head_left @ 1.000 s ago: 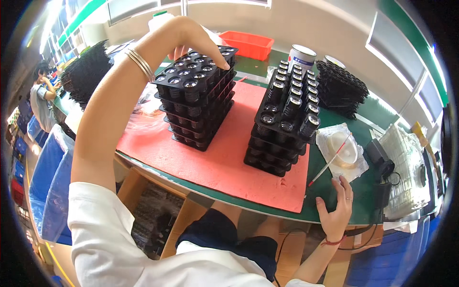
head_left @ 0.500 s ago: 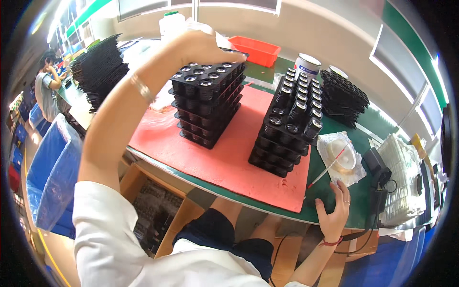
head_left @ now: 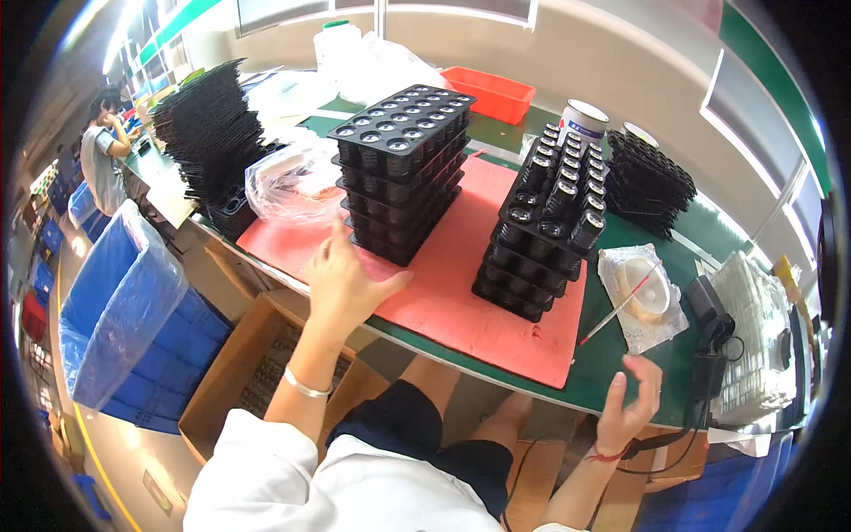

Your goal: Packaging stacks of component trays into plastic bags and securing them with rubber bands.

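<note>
Your left hand (head_left: 346, 282) hangs beside the left black tray stack (head_left: 394, 164), fingers spread, empty; right hand (head_left: 633, 401) empty, half-curled. Likely between grips; gripping trays needs reaching closer.

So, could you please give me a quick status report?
Left hand open, empty, near left stack. Right hand open, empty. Right stack shares mat; bag beside left stack.
</note>
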The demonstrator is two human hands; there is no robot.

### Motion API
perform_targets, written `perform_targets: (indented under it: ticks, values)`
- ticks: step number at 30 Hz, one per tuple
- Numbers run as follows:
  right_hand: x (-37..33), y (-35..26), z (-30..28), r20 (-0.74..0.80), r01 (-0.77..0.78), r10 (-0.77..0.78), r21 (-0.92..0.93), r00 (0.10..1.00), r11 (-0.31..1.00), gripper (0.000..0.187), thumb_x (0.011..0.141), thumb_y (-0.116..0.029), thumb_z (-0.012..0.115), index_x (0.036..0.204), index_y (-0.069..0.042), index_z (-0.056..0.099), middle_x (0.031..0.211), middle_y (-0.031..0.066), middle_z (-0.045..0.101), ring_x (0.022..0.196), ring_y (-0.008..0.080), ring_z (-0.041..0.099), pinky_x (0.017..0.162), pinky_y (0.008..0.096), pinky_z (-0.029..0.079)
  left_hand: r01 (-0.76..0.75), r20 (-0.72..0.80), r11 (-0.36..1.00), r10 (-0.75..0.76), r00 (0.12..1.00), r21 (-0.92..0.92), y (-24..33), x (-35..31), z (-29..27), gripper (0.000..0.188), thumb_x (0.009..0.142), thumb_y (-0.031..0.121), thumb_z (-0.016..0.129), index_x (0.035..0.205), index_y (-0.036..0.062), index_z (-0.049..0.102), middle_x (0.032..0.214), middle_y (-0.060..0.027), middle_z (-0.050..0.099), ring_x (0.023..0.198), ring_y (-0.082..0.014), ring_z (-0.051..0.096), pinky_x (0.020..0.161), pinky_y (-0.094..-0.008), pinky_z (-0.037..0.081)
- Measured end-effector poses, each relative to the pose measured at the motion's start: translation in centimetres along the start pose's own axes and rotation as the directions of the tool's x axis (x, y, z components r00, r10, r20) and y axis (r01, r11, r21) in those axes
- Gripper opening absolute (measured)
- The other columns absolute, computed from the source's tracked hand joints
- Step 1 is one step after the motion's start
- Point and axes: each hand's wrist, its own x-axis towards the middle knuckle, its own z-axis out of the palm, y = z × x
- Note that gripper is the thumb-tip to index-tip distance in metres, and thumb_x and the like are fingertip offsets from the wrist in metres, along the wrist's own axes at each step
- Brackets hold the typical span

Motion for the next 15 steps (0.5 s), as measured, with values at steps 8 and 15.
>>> perform_targets:
  ticks: [8,15]
  values:
    - [2.0,-8.3,6.9,0.243,0.298,-0.369,0.283,0.897,0.912,0.031,0.074,-0.018,0.071,0.1,-0.003,0.065,0.093,0.0139,0.065,0.088,0.0329,0.063,0.079,0.0397,0.051,0.052,0.036,0.999,-0.052,0.998,0.002,0.1,2.1,2.5,0.108,0.057,0.047,0.083,0.13,-0.0155,0.034,0.116,-0.0296,0.057,0.106,-0.0435,0.055,0.093,-0.0439,0.044]
    - [1.1,-9.8,11.7,0.43,0.324,-0.349,0.134,0.832,0.937,0.056,0.074,-0.035,0.073,0.122,-0.009,0.06,0.125,0.0187,0.056,0.114,0.0368,0.053,0.096,0.0442,0.045,-0.004,-0.024,0.999,0.005,1.0,0.044,0.2,2.4,2.5,0.116,0.051,0.047,0.085,0.125,-0.024,0.031,0.102,-0.028,0.061,0.095,-0.04,0.059,0.089,-0.0396,0.045]
